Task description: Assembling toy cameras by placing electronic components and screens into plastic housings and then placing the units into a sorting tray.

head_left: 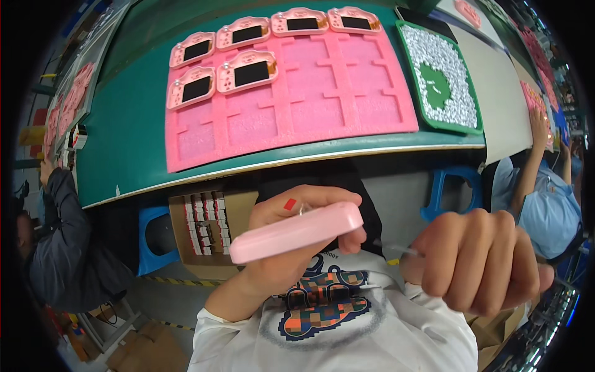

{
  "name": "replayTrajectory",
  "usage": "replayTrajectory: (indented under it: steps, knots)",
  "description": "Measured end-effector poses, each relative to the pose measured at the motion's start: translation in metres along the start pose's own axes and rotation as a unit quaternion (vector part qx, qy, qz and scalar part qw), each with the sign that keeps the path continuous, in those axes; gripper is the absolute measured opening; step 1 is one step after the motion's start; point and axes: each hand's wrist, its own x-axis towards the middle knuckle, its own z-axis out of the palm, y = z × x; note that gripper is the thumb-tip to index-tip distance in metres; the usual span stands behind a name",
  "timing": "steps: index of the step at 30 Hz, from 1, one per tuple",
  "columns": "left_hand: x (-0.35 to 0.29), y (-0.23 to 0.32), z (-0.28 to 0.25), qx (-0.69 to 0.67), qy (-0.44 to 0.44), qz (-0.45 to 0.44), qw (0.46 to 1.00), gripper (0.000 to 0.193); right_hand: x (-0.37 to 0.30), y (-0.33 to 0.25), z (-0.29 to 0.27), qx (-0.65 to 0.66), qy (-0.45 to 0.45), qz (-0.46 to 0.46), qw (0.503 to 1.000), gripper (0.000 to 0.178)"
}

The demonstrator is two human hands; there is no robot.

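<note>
My left hand (279,266) is closed around a pink plastic casing (297,232), held tilted above my lap with its smooth side edge showing. A small red patch (289,204) shows against the fingers behind the casing. To the right and apart from the casing, my right hand (477,263) is curled into a fist. A thin greyish sliver (400,249) sticks out of it toward the casing, too blurred to name. On the table beyond, a pink foam tray (251,139) bears several pink handheld-console shells (248,73) with black screens, along its back row and left side.
A green tray (478,124) of small silvery-white parts stands right of the foam tray. Below the table edge are an open cardboard box (180,232) of small packs and blue stools (155,242). Co-workers sit at left (68,248) and right (545,204).
</note>
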Motion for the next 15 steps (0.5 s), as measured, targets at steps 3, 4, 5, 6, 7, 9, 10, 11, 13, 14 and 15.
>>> replayTrajectory:
  steps: [3,4,5,6,7,9,10,11,13,14,15]
  knots:
    - [0.001,0.002,0.01,-0.016,0.009,-0.026,0.999,0.028,0.002,0.0,0.006,0.218,0.046,0.026,0.975,0.046]
    - [0.002,0.003,0.015,0.025,0.03,-0.028,0.999,0.028,0.001,0.006,0.003,0.208,0.019,0.021,0.978,0.046]
    - [0.002,0.004,0.02,0.066,0.052,-0.029,0.996,0.029,-0.001,0.011,-0.002,0.199,-0.007,0.016,0.98,0.045]
    - [0.003,0.005,0.024,0.107,0.073,-0.03,0.991,0.03,-0.002,0.016,-0.006,0.189,-0.033,0.011,0.981,0.045]
    - [0.003,0.005,0.026,0.148,0.094,-0.03,0.984,0.031,-0.003,0.017,-0.009,0.18,-0.06,0.006,0.982,0.045]
    - [0.0,0.006,0.026,0.142,0.091,-0.037,0.985,0.031,-0.007,0.017,-0.005,0.154,-0.063,0.003,0.986,0.044]
    - [-0.001,0.006,0.026,0.137,0.087,-0.045,0.986,0.031,-0.009,0.015,-0.002,0.127,-0.066,0.0,0.99,0.044]
    - [-0.001,0.007,0.026,0.132,0.083,-0.052,0.986,0.032,-0.011,0.014,0.001,0.101,-0.069,-0.003,0.993,0.044]
    - [-0.002,0.007,0.026,0.126,0.077,-0.06,0.987,0.032,-0.015,0.011,0.003,0.072,-0.072,-0.007,0.995,0.044]
    - [-0.002,0.006,0.027,0.119,0.074,-0.066,0.988,0.032,-0.016,0.01,0.004,0.071,-0.068,-0.007,0.995,0.044]
    - [-0.002,0.006,0.027,0.112,0.072,-0.071,0.989,0.033,-0.017,0.009,0.005,0.07,-0.063,-0.008,0.995,0.043]
